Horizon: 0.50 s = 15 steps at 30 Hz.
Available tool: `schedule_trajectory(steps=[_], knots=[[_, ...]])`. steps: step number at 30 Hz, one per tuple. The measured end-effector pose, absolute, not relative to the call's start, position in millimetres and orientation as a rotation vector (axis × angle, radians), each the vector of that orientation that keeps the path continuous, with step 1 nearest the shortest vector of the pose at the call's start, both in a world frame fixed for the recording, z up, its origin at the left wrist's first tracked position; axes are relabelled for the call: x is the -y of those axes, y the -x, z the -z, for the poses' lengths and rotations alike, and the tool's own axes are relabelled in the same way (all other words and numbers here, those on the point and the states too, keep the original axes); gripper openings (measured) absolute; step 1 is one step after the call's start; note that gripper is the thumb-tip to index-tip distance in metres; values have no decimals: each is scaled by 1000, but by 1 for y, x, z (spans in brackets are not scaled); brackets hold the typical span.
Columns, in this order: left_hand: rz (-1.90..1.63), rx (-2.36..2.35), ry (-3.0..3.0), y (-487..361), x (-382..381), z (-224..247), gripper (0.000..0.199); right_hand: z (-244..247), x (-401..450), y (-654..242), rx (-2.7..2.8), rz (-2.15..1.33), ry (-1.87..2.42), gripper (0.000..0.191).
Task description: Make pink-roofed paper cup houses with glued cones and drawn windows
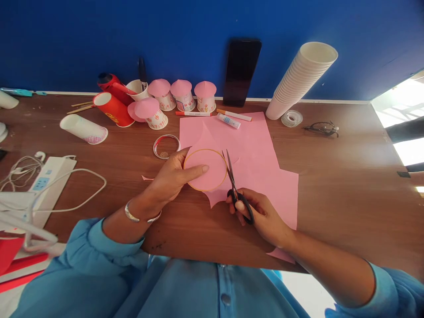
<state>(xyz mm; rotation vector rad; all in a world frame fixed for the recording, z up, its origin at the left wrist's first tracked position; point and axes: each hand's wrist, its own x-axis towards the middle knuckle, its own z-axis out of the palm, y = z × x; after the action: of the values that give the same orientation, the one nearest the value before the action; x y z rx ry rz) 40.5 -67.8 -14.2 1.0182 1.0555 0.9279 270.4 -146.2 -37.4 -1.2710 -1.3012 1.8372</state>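
My left hand [175, 174] grips a piece of pink paper [207, 161] with a yellow circle drawn on it; the thumb lies flat across the circle and the other fingers are hidden beneath. Scissors [232, 181] with black handles are in my right hand [256, 210], fingers through the loops. Their blades are slightly parted and point away from me, close to the right edge of the circle. Whether they touch the paper I cannot tell. Under both lies a larger pink sheet [255, 148] with cut edges.
Several decorated paper cups with pink cone roofs [205, 90] stand at the back. Nearby are a marker [234, 115], a glue stick [228, 120], a tape roll [166, 146] and a phone [243, 73]. A tall cup stack [301, 79] leans right; a power strip [49, 187] lies left.
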Motion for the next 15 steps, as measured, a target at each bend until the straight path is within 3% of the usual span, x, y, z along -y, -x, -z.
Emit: schedule_trajectory(steps=[15], knots=[[-877,-1104,-977,-46,69,11,41,36,144,-269,1355,-1800,1286,58]])
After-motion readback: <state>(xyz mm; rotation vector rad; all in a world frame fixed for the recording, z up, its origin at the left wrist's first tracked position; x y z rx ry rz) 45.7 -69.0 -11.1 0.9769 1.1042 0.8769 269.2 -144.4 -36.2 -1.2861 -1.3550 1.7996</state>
